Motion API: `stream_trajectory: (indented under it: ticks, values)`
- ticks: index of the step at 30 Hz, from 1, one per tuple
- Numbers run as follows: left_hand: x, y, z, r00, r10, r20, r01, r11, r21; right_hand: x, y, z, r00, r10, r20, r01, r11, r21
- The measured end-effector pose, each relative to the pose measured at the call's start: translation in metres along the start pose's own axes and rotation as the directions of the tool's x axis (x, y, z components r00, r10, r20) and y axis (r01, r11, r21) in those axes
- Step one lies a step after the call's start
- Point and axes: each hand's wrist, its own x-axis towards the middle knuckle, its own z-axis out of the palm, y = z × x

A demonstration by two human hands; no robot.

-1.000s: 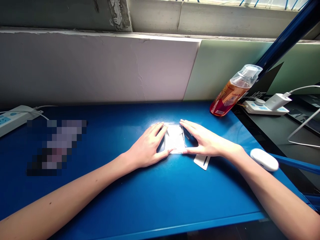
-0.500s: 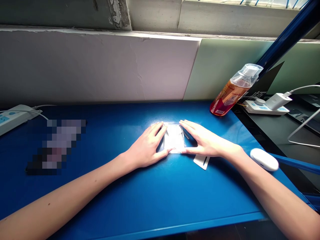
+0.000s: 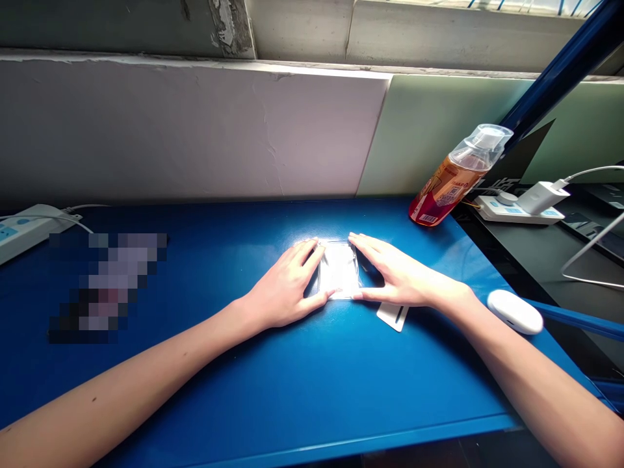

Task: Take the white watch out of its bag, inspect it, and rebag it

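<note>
A small, clear, shiny plastic sleeve or pouch [image 3: 339, 268] lies flat on the blue table, washed out by glare, so its contents cannot be made out. My left hand [image 3: 287, 283] rests at its left side, fingers stretched and thumb at the near edge. On the opposite side is my right hand [image 3: 397, 273], thumb and fingers spread apart, their tips at the right corners. A white card [image 3: 391, 316] with a dark stripe lies partly under my right hand.
A bottle with red liquid [image 3: 451, 182] stands at the back right. Near my right forearm lies a white rounded case [image 3: 515, 311]. Power strips sit at the left [image 3: 36, 227] and right [image 3: 511, 209]. A blurred-out object [image 3: 114, 283] is on the left. A blue post [image 3: 560, 65] slants at the right.
</note>
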Motion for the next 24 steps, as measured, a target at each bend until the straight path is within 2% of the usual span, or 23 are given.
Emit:
stream_trajectory:
  ticks: [6, 11, 15, 18, 21, 24]
  values:
    - [-0.0003, 0.0014, -0.0011, 1.0, -0.012, 0.022, 0.012, 1.0, 0.003, 0.0022, -0.0017, -0.0019, 0.999, -0.05, -0.017, 0.05, 0.999, -0.02]
    - [0.0004, 0.0029, -0.0022, 0.998, -0.047, 0.043, 0.046, 0.998, 0.03, 0.0018, -0.0026, -0.0008, 0.998, -0.01, -0.056, 0.009, 1.0, -0.018]
    - [0.0003, 0.0026, -0.0017, 0.999, -0.044, 0.004, 0.044, 0.998, 0.043, 0.0031, -0.0011, -0.0011, 0.986, -0.026, -0.165, 0.025, 1.0, -0.014]
    - [-0.0001, 0.0008, 0.0006, 0.993, -0.099, -0.059, 0.102, 0.993, 0.057, 0.0048, 0.0009, -0.0018, 0.965, -0.067, -0.252, 0.067, 0.998, -0.008]
    - [-0.0003, -0.0015, 0.0028, 0.985, -0.144, -0.093, 0.149, 0.988, 0.045, 0.0055, 0.001, -0.0029, 0.951, -0.09, -0.294, 0.1, 0.995, 0.019]
    - [0.0, -0.003, 0.0028, 0.992, -0.105, -0.075, 0.107, 0.994, 0.025, 0.005, -0.0011, -0.0047, 0.951, -0.079, -0.298, 0.089, 0.996, 0.02]
